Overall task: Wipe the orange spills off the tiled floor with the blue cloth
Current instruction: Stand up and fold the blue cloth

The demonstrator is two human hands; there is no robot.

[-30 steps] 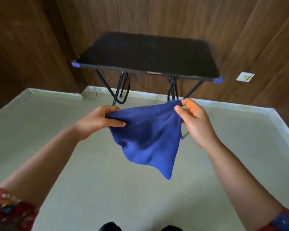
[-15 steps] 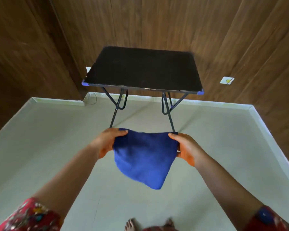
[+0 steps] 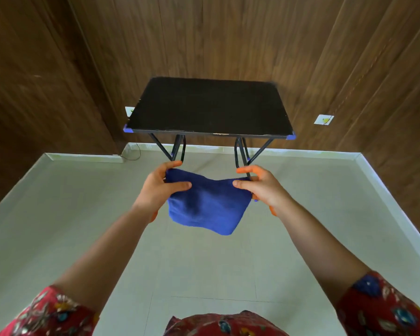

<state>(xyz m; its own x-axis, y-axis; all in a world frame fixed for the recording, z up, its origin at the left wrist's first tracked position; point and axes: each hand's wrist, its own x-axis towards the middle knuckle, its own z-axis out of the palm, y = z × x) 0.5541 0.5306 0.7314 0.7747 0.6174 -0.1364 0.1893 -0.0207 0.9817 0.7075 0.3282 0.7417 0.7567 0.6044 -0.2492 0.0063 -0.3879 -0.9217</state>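
The blue cloth [image 3: 207, 204] hangs in the air above the tiled floor [image 3: 58, 214], stretched between 2 hands – its lower edge sags toward the near right. The left hand [image 3: 159, 187] pinches the cloth's left top corner, thumb over fingers; the right hand [image 3: 262, 186] pinches the right corner the same way. Beyond them, a black folding table [image 3: 209, 107] stands against the far wood-panelled wall [image 3: 228, 37].

Single head view, looking forward-down over outstretched arms (close) toward table [image 3: 209, 107], floor [image 3: 58, 214].
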